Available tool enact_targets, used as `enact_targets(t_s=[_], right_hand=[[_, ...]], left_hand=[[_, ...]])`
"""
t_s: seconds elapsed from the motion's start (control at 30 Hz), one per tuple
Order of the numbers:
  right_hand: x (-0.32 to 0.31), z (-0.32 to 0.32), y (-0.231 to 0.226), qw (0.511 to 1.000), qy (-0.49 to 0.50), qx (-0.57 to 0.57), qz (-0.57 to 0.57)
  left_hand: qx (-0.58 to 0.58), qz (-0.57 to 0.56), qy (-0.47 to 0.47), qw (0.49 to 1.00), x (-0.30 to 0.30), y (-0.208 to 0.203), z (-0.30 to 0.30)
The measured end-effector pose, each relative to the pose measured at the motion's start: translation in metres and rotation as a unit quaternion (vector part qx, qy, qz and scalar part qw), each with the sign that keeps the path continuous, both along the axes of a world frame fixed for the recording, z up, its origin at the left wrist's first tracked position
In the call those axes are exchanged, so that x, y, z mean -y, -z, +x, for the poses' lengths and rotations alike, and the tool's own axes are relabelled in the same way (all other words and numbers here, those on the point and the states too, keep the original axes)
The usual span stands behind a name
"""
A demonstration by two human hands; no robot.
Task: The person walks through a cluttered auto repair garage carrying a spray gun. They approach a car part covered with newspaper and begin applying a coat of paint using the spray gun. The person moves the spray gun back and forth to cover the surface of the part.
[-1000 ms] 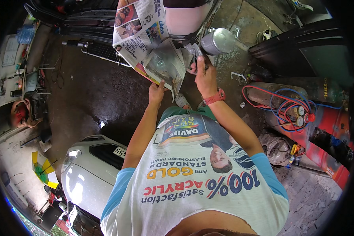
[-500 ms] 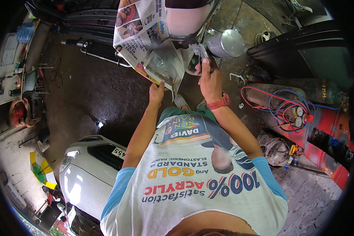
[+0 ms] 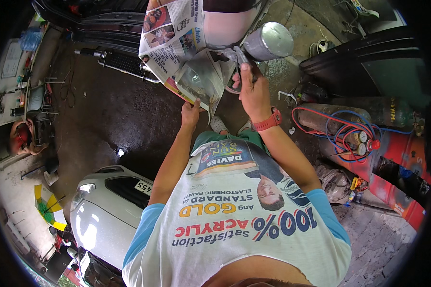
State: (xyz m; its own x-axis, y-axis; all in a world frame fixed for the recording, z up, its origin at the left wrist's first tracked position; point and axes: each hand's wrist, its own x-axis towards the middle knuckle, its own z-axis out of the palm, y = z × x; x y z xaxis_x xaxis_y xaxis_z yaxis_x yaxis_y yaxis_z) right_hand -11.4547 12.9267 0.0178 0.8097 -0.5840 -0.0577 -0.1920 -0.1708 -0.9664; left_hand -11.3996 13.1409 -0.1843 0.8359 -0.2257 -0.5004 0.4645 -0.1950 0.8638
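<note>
— How is the newspaper held?
— The left hand pinches its lower edge.
— And the right hand?
— Curled round the handle of a spray gun, at the newspaper's right edge; the gun's grey metal cup sits farther right.
— What else surrounds the newspaper?
— A pale pink panel just right of its upper part, and 1 silver car well apart, to its lower left.

The floor is dark and looks wet, and a small spot of light reflects on it. At the lower right, the ground is pale and rough. A pale wall runs along the left side, and a white car stands at the lower left.
</note>
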Motion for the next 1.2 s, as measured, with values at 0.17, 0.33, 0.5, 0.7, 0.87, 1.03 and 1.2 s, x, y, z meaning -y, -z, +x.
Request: enact_targets(t_s=[0.17,0.33,0.5,0.7,0.87,1.03,1.2], right_hand=[[0.021,-0.019,-0.006,0.999,0.037,-0.009,0.0],[0.033,-0.03,-0.019,0.998,0.039,-0.039,0.0],[0.026,-0.017,-0.023,0.999,0.033,-0.017,-0.007],[0.009,0.007,-0.029,1.0,-0.008,0.006,-0.027],[0.0,0.022,-0.036,0.998,-0.028,0.044,-0.025],[0.002,0.025,-0.049,0.999,0.003,0.042,0.014],[0.024,0.006,-0.055,0.999,0.037,-0.022,0.0]], left_hand=[[0.036,0.023,0.006,0.999,-0.002,0.006,-0.001],[0.066,0.075,0.024,0.995,-0.004,0.009,-0.007],[0.067,0.12,0.052,0.989,0.0,-0.003,-0.008],[0.08,0.081,0.032,0.993,0.004,-0.008,-0.012],[0.076,0.096,0.049,0.991,0.005,-0.008,-0.011],[0.101,0.114,0.069,0.986,0.001,0.013,-0.014],[0.082,0.09,0.072,0.99,0.005,0.001,-0.015]])
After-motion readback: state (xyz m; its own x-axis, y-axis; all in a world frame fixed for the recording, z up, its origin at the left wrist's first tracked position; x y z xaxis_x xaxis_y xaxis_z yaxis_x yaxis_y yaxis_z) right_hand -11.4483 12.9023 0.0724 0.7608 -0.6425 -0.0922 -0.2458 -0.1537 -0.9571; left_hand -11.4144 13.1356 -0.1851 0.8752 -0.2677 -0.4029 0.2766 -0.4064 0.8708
